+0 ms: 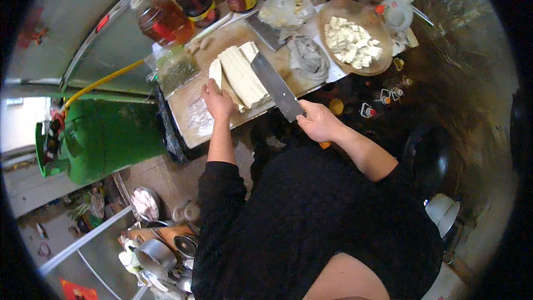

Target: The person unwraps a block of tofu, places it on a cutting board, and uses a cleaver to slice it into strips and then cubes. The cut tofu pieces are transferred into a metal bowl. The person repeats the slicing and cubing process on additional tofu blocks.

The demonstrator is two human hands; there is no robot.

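A large block of pale tofu, cut into long slabs, lies on a wooden cutting board. One narrow slab stands slightly apart at its left side. My left hand rests against that left slab near its lower end, fingers spread. A wide cleaver is gripped by its handle in my right hand; the orange handle end shows below my fist. The blade lies slanted along the tofu's right side, small white bits on it. Whether its edge touches the tofu is unclear. White cubes fill part of a round bowl at right.
A crumpled grey cloth and a dark flat blade lie right of the tofu. Plastic bags flank the board. Bottles line the back. A green gas cylinder stands left; several bottles sit low at right.
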